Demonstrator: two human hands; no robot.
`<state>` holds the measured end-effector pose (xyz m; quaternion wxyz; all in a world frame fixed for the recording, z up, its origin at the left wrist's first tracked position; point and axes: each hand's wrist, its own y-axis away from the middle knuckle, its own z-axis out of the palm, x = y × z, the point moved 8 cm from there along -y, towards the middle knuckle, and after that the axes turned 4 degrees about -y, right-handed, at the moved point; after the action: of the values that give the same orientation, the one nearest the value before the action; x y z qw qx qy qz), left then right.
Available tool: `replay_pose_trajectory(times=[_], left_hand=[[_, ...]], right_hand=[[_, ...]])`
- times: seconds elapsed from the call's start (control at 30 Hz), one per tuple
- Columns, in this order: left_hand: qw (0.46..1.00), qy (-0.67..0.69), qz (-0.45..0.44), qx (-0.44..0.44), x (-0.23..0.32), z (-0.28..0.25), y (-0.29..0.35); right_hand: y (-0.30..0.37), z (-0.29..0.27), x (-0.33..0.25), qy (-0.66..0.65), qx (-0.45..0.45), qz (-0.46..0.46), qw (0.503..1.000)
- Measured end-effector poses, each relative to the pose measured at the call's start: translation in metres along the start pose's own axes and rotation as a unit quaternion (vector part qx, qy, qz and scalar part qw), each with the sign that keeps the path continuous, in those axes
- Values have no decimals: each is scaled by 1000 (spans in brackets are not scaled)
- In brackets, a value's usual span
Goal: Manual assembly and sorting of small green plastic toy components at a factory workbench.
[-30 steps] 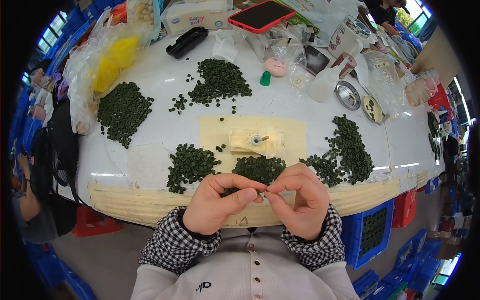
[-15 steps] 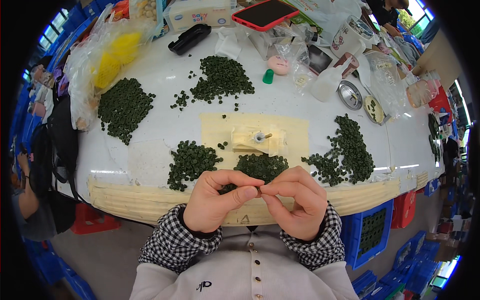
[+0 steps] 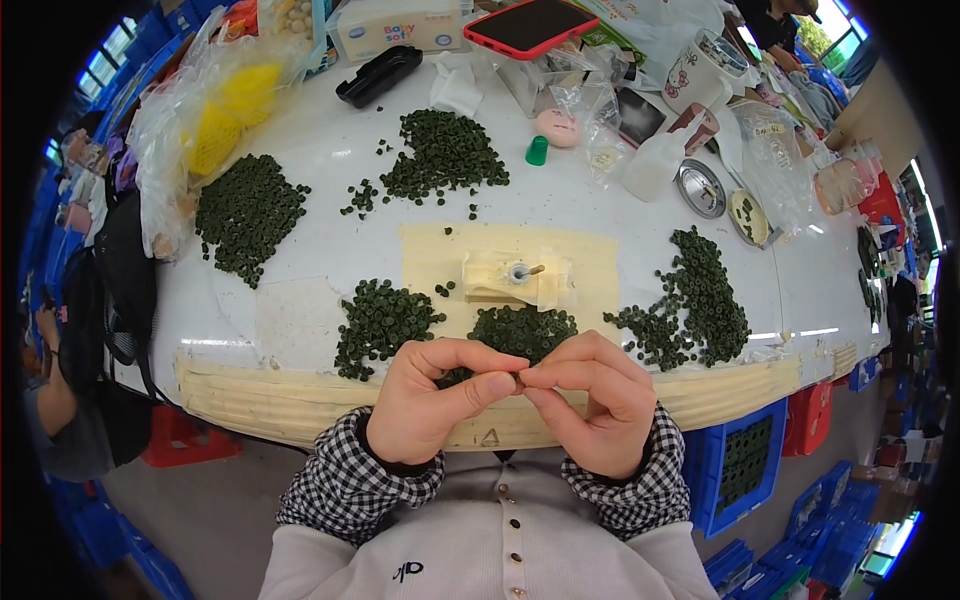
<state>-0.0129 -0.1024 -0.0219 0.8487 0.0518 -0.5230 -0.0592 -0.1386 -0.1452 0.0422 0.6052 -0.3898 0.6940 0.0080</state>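
My left hand (image 3: 428, 400) and my right hand (image 3: 597, 402) meet tip to tip above the table's front edge. Both pinch a tiny dark part (image 3: 519, 382), mostly covered by the fingers; it resembles the small round green pieces lying around. Just beyond my fingertips spreads a heap of dark green ring-like rubber pieces (image 3: 525, 333). Another heap of these pieces (image 3: 385, 328) lies near my left hand, and a third heap (image 3: 700, 305) is off to the right. Behind the middle heap, a taped block (image 3: 492, 275) carries a metal socket with a thin upright pin (image 3: 536, 271).
Farther back are two more green heaps (image 3: 250, 220) (image 3: 445, 155). A black case (image 3: 380, 77), a red-edged phone (image 3: 530, 25), a green cap (image 3: 537, 151), an open tin (image 3: 700, 190) and plastic bags line the far side. A blue crate (image 3: 740, 465) stands below the right edge.
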Motion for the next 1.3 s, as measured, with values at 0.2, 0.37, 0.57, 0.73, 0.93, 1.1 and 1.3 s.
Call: replay_pose_trajectory(times=[0.2,0.37,0.57,0.73,0.93,1.1,1.3], left_hand=[[1000,-19,-3,-16,-2,3,-1],[999,-39,-20,-27,-3,4,0],[996,-88,-6,-2,3,4,1],[992,-125,1,6,8,5,1],[991,-134,13,16,13,5,2],[991,-129,31,27,9,3,-1],[987,-148,57,35,11,1,1]], right_hand=[[1,0,-1,-20,-16,-27,999],[1,-1,-3,-13,-8,-32,999],[1,-2,-14,71,-13,-79,994],[3,-3,-6,47,11,-34,998],[1,-1,-2,63,30,-33,997],[2,-1,-2,70,42,-30,996],[0,0,-9,111,49,-63,991]])
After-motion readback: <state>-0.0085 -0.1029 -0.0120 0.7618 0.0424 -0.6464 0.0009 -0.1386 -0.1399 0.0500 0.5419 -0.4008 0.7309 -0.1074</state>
